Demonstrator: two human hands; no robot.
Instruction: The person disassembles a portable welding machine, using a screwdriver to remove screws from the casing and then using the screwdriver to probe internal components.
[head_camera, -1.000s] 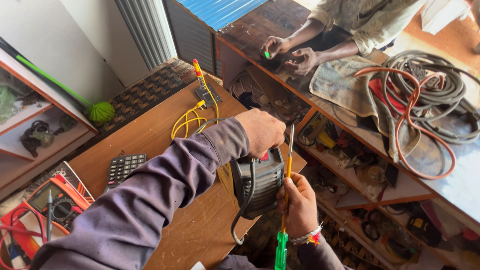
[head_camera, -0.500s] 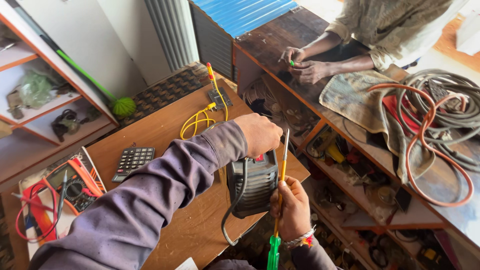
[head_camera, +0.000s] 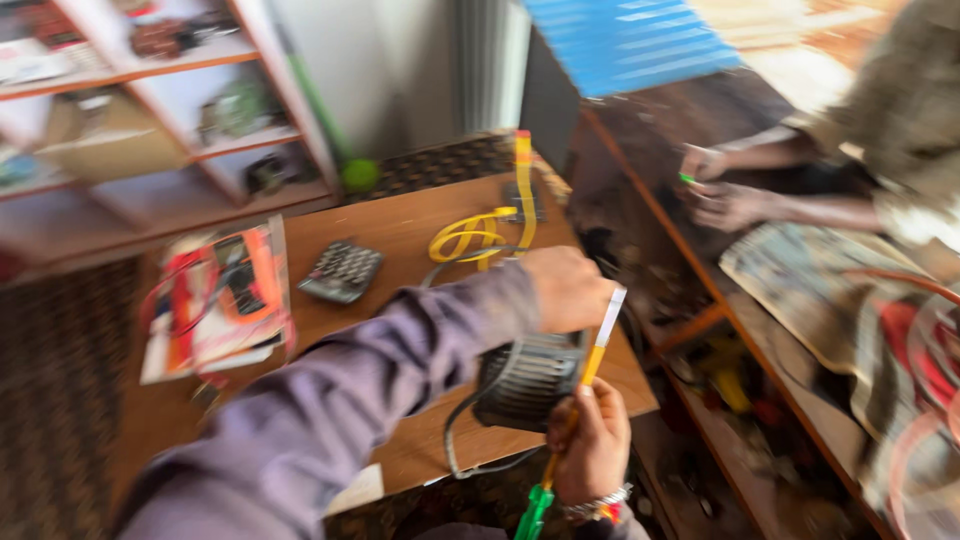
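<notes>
Pretty blurry, but the left hand (head_camera: 568, 288) is clamped on top of the dark ribbed motor housing (head_camera: 528, 380) at the wooden table's (head_camera: 400, 225) edge. Right hand (head_camera: 592, 450), at 5 o'clock from it, grips an orange-shafted, green-handled screwdriver (head_camera: 578, 400), long axis running 1-to-7.

Black ribbed motor (head_camera: 530, 380) at desk edge; yellow-green screwdriver (head_camera: 585, 385) upright alongside.

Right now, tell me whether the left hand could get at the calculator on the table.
Probably yes. The calculator lies in the open on the wooden table with nothing over it, but the left hand rests on the dark motor housing and would have to let go.
</notes>
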